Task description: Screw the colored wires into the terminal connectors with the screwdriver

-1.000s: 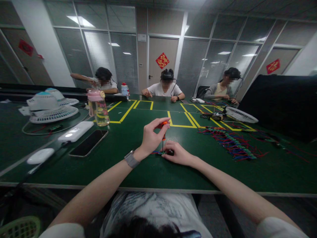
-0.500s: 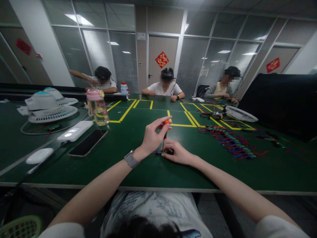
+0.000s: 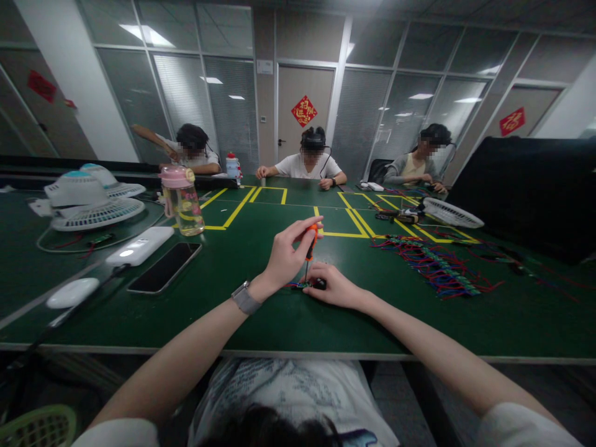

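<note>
Orange and black, the slim screwdriver with a metal shaft (image 3: pixel 310 249) stands slightly tilted, its tip at a small green circuit board with thin coloured wires (image 3: pixel 302 286) on the dark green surface (image 3: pixel 274 332). The left hand (image 3: pixel 287 251) is clamped on its handle. Over the last second the handle has tipped a little rightward while the tip stays put, suggesting work continues at one spot. The right hand (image 3: pixel 338 287) curls against the board; whether it grips, I cannot tell.
</note>
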The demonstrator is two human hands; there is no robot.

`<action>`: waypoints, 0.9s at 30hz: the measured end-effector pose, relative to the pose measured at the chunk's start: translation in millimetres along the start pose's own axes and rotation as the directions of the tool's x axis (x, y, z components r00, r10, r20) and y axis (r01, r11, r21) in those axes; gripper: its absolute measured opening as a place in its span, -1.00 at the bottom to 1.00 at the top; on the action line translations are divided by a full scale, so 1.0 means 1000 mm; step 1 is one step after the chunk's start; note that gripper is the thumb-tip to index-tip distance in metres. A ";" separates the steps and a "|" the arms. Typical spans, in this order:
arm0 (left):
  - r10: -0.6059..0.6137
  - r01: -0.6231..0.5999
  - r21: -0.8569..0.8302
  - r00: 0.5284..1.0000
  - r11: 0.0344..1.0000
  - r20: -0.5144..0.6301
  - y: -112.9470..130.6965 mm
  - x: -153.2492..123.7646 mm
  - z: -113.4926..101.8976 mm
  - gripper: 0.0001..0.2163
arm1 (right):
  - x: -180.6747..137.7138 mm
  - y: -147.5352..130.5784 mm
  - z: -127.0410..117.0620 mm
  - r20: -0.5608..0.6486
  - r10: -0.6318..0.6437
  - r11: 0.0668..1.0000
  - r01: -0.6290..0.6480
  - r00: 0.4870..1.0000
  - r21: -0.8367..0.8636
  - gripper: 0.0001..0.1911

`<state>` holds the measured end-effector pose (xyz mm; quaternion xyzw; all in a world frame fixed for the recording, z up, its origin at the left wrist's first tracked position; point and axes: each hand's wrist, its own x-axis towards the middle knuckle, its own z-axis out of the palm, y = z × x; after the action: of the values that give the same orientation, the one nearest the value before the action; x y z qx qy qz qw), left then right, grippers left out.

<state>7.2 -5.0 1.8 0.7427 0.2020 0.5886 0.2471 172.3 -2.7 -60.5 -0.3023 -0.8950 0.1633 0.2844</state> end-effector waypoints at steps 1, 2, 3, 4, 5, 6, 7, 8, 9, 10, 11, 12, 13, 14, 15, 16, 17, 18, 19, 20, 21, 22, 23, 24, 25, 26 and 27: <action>0.010 -0.010 0.017 1.000 1.000 -0.013 0.000 0.000 0.000 -0.74 | 0.000 0.000 0.000 0.000 0.000 1.000 0.000 1.000 0.002 -0.87; 0.027 -0.026 0.048 0.999 0.999 -0.028 0.001 0.000 0.000 -0.77 | 0.000 -0.001 0.000 0.000 0.002 1.000 -0.002 1.000 0.004 -0.87; 0.049 -0.045 0.085 0.998 0.995 -0.046 0.001 0.000 0.000 -0.80 | 0.000 -0.001 0.000 -0.001 0.005 1.000 -0.005 1.000 0.006 -0.87; 0.070 -0.062 0.122 0.996 0.991 -0.063 0.002 0.000 -0.001 -0.83 | 0.000 -0.001 0.000 -0.001 0.009 1.000 -0.009 1.000 0.006 -0.87; 0.088 -0.076 0.155 0.993 0.985 -0.076 0.004 0.000 -0.001 -0.84 | 0.000 -0.002 0.000 -0.001 0.012 1.000 -0.012 1.000 0.005 -0.87; 0.100 -0.084 0.181 0.992 0.980 -0.081 0.005 0.000 -0.002 -0.84 | 0.000 -0.001 0.000 -0.001 0.014 1.000 -0.014 1.000 0.004 -0.86; 0.106 -0.088 0.199 0.991 0.976 -0.079 0.005 0.000 -0.002 -0.81 | 0.000 -0.001 0.000 -0.002 0.013 1.000 -0.013 1.000 0.003 -0.86; 0.105 -0.089 0.205 0.992 0.975 -0.070 0.005 -0.001 -0.002 -0.77 | 0.000 -0.001 0.000 -0.002 0.011 1.000 -0.011 1.000 0.004 -0.86; 0.098 -0.086 0.197 0.994 0.977 -0.055 0.005 -0.001 -0.002 -0.74 | 0.000 0.000 0.000 -0.003 0.008 1.000 -0.008 1.000 0.005 -0.86; 0.085 -0.078 0.174 0.996 0.982 -0.035 0.004 -0.001 -0.002 -0.71 | 0.000 0.000 0.000 -0.002 0.005 1.000 -0.005 1.000 0.008 -0.86; 0.069 -0.066 0.134 0.997 0.989 -0.017 0.003 -0.001 -0.002 -0.70 | 0.000 0.000 0.000 -0.002 0.003 1.000 -0.003 1.000 0.010 -0.86; 0.051 -0.050 0.086 0.999 0.995 -0.004 0.001 -0.002 -0.002 -0.69 | 0.000 0.001 0.000 -0.001 0.003 1.000 -0.003 1.000 0.011 -0.86; 0.032 -0.032 0.039 0.999 0.999 0.007 0.000 -0.002 -0.001 -0.69 | 0.000 0.001 0.000 -0.001 0.005 1.000 -0.005 1.000 0.012 -0.86; 0.016 -0.016 0.003 1.000 1.000 0.009 -0.001 -0.002 -0.001 -0.69 | 0.000 0.001 0.000 -0.002 0.007 1.000 -0.007 1.000 0.010 -0.86; 0.003 -0.003 -0.020 1.000 1.000 0.004 -0.002 -0.002 0.000 -0.70 | 0.000 0.000 0.000 -0.002 0.009 1.000 -0.009 1.000 0.009 -0.86; -0.005 0.005 -0.033 1.000 0.999 -0.007 -0.002 -0.002 0.000 -0.71 | 0.000 0.000 0.000 -0.003 0.009 1.000 -0.009 1.000 0.008 -0.86; -0.011 0.010 -0.040 1.000 0.999 -0.021 -0.002 -0.002 0.001 -0.72 | 0.000 0.000 0.000 -0.003 0.010 1.000 -0.010 1.000 0.007 -0.86; -0.014 0.013 -0.040 0.999 0.999 -0.035 -0.002 -0.001 0.001 -0.74 | 0.000 0.000 0.000 -0.002 0.010 1.000 -0.010 1.000 0.006 -0.86; -0.014 0.012 -0.033 0.999 0.999 -0.047 -0.001 -0.001 0.001 -0.75 | 0.000 0.000 0.000 -0.001 0.011 1.000 -0.011 1.000 0.004 -0.86; -0.008 0.007 -0.014 0.998 1.000 -0.058 0.000 -0.001 0.001 -0.76 | 0.000 0.000 0.000 0.000 0.013 1.000 -0.013 1.000 0.001 -0.86; 0.003 -0.002 0.017 0.998 1.000 -0.069 0.000 -0.001 0.001 -0.78 | 0.000 0.000 0.000 0.001 0.015 1.000 -0.015 1.000 -0.001 -0.86; 0.019 -0.014 0.057 0.997 0.998 -0.079 0.001 -0.001 0.001 -0.79 | 0.000 0.000 0.000 0.002 0.016 1.000 -0.016 1.000 -0.002 -0.87; 0.037 -0.028 0.098 0.996 0.995 -0.085 0.001 -0.001 0.001 -0.81 | 0.000 0.000 0.000 0.003 0.016 1.000 -0.016 1.000 -0.001 -0.87; 0.052 -0.040 0.133 0.995 0.990 -0.086 0.002 -0.001 0.001 -0.82 | 0.000 0.000 0.000 0.002 0.014 1.000 -0.014 1.000 0.002 -0.87; 0.061 -0.047 0.160 0.995 0.986 -0.081 0.002 -0.001 0.001 -0.82 | 0.000 0.000 0.000 0.003 0.012 1.000 -0.012 1.000 0.006 -0.87; 0.063 -0.051 0.175 0.996 0.983 -0.069 0.002 -0.002 0.001 -0.81 | 0.000 0.001 0.000 0.002 0.010 1.000 -0.010 1.000 0.008 -0.88; 0.062 -0.052 0.178 0.997 0.983 -0.053 0.002 -0.002 0.001 -0.79 | 0.000 0.001 0.000 0.002 0.007 1.000 -0.007 1.000 0.007 -0.88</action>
<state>7.5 -8.4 1.3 0.7495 0.2392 0.5968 0.1575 172.7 -2.1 -60.7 -0.3041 -0.8936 0.1677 0.2843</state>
